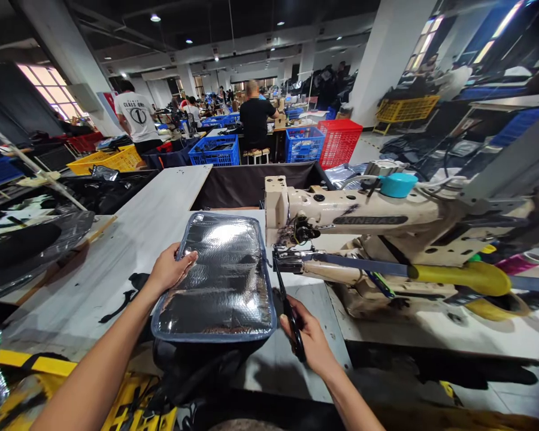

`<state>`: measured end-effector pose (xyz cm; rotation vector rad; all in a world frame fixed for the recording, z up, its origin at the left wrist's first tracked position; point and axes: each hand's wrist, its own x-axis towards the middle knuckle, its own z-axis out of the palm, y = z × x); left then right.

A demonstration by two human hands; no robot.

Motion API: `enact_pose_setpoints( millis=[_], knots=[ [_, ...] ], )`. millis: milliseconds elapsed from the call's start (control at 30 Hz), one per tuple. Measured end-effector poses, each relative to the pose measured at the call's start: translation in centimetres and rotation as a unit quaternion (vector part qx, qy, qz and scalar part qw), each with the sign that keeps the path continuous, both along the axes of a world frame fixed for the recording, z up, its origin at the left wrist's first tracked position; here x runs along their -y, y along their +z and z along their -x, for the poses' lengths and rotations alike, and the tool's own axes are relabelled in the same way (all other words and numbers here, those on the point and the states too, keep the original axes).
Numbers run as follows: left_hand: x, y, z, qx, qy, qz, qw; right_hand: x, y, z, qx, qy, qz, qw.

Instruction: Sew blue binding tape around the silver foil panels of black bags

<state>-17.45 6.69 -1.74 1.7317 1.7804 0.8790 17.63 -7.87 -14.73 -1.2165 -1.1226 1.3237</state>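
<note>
A silver foil-lined panel (222, 275) with dark binding round its edge faces up in front of me, black material beneath it. My left hand (173, 269) grips its left edge, thumb on the foil. My right hand (308, 332) is closed round the black handles of scissors (290, 311). Their blades point away from me, towards the needle area of a cream sewing machine (354, 212), just right of the panel. A grey binding strip (363, 265) runs along the machine's arm to its needle end. Whether the blades touch the strip, I cannot tell.
Black scraps (137, 284) lie on the grey worktable (85, 269) to the left. A yellow crate (135, 401) stands low at the near left. A turquoise cup (399, 184) rests on top of the machine. Beyond are a red crate (339, 143), blue crates and several people.
</note>
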Motion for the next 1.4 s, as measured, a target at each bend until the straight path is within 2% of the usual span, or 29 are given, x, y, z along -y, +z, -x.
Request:
enact_pose_setpoints(
  millis=[100,167,233,300,333,400,500,567,633,700,767,800,867,933,1000,1067,1133,1300,1400],
  knots=[
    [-0.1,-0.3,0.2,-0.029,0.003,-0.015,0.999,1.2,-1.9,-1.0,0.066,-0.006,-0.028,0.997],
    [-0.1,-0.5,0.3,-0.01,-0.002,-0.013,1.0,1.6,-3.4,-2.1,0.159,-0.027,-0.048,0.986],
    [-0.1,-0.7,0.1,0.028,-0.008,-0.005,1.0,1.5,-4.6,-3.3,0.288,-0.047,-0.07,0.954],
    [0.0,-0.7,-0.3,0.064,-0.007,0.001,0.998,1.0,-4.6,-4.4,0.411,-0.056,-0.091,0.906],
    [0.1,-0.7,-0.5,0.078,-0.005,0.004,0.997,0.5,-4.0,-4.8,0.455,-0.063,-0.102,0.883],
    [0.3,-0.5,-0.9,0.101,-0.004,0.004,0.995,-0.8,-1.6,-5.8,0.504,-0.097,-0.122,0.849],
    [0.8,-0.3,-1.4,0.13,-0.013,-0.004,0.991,-3.5,3.8,-7.9,0.545,-0.193,-0.123,0.806],
    [1.1,-0.3,-1.7,0.156,-0.018,-0.004,0.988,-5.4,6.9,-9.7,0.582,-0.243,-0.091,0.771],
    [1.4,-0.3,-2.2,0.179,-0.019,0.007,0.984,-6.8,8.8,-11.2,0.609,-0.254,-0.066,0.748],
    [1.6,-0.1,-2.8,0.191,-0.021,0.019,0.981,-7.3,9.3,-11.7,0.614,-0.27,-0.052,0.74],
    [1.8,0.1,-3.5,0.195,-0.025,0.021,0.98,-7.1,8.6,-11.0,0.578,-0.307,-0.054,0.754],
    [1.8,0.2,-3.7,0.194,-0.027,0.019,0.98,-6.9,7.9,-10.1,0.542,-0.316,-0.068,0.776],
    [1.8,0.5,-4.1,0.189,-0.03,0.013,0.981,-6.3,6.4,-7.8,0.427,-0.292,-0.11,0.849],
    [1.7,0.8,-4.3,0.184,-0.036,0.017,0.982,-6.1,4.7,-5.1,0.271,-0.219,-0.143,0.926],
    [1.7,1.0,-4.4,0.177,-0.04,0.024,0.983,-6.3,3.2,-2.7,0.118,-0.155,-0.147,0.97],
    [1.6,1.2,-4.4,0.163,-0.041,0.025,0.985,-7.0,2.3,-0.8,0.017,-0.129,-0.14,0.982],
    [1.5,1.3,-4.4,0.146,-0.04,0.02,0.988,-7.7,1.9,0.5,-0.026,-0.133,-0.138,0.981],
    [1.6,1.2,-4.4,0.155,-0.035,0.018,0.987,-8.0,2.2,1.9,-0.011,-0.192,-0.127,0.973],
    [1.8,1.2,-4.5,0.172,-0.031,0.018,0.984,-7.4,2.1,1.9,-0.002,-0.2,-0.113,0.973]
  ],
)
